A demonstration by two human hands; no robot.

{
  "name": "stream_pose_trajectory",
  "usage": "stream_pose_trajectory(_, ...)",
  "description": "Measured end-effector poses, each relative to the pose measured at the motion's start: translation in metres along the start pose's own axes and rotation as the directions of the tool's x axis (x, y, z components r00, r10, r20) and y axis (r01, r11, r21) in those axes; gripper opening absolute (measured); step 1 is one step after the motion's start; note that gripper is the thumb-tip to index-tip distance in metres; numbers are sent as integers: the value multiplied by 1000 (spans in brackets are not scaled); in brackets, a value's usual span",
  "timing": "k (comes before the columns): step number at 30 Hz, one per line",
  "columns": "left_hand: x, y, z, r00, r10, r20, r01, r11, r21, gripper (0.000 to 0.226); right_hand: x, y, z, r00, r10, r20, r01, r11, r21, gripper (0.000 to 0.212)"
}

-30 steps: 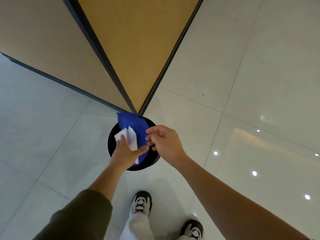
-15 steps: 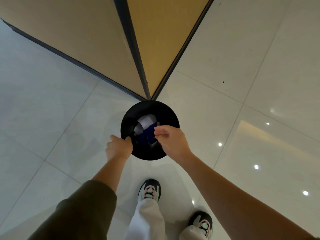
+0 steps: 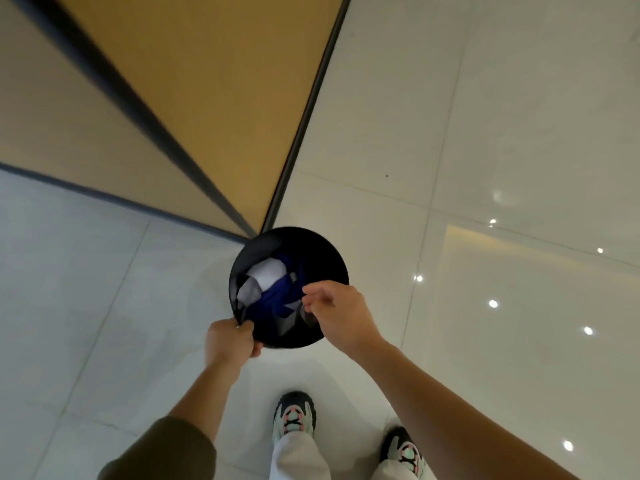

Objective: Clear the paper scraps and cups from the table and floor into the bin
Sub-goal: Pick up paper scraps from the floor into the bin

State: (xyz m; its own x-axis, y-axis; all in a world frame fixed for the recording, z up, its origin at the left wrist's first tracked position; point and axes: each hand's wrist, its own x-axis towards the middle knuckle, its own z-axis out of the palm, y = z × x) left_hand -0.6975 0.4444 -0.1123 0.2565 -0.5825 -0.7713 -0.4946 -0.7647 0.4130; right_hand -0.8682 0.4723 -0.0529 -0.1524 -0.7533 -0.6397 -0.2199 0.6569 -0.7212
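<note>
A round black bin (image 3: 294, 234) stands on the floor against a wall corner. Blue paper (image 3: 273, 301) and white paper scraps (image 3: 268, 273) lie crumpled inside it. My left hand (image 3: 227, 342) is closed on the bin's near-left rim. My right hand (image 3: 337, 311) hovers over the near-right side of the opening, fingers curled together, with nothing visible in them. No cups are in sight.
Two wood-coloured wall panels (image 3: 214, 98) with dark edge strips meet in a corner right behind the bin. Glossy pale floor tiles (image 3: 502, 306) stretch to the right and left. My two shoes (image 3: 294, 415) stand just below the bin.
A second ago both hands held blue and white paper over the bin. The paper now lies inside, my left hand has taken the rim, and my right hand has stayed above the opening.
</note>
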Motion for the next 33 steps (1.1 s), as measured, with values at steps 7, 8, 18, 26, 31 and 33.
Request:
stream_pose_trajectory(7,-68,100,-3,996,19,85,-22,999,42,24,-32,-65,-75,985,27,-168,-16,998,66,28)
stream_pose_trajectory(8,-77,121,1,995,12,98,-17,999,47,25,-36,-75,-89,980,21,-196,-8,998,65,26)
stream_pose_trajectory(18,-139,305,94,958,160,238,-193,974,122,28,-24,-123,-260,911,-25,-412,79,991,112,32)
stream_pose_trajectory(26,-186,459,209,893,333,303,-384,915,127,23,16,-136,-443,841,-30,-541,144,975,170,29)
stream_pose_trajectory(31,-215,550,278,856,387,341,-452,882,133,23,37,-145,-551,790,-2,-613,160,966,203,29)
stream_pose_trajectory(33,-224,585,306,839,408,359,-482,864,147,24,45,-148,-591,766,11,-643,175,959,224,29)
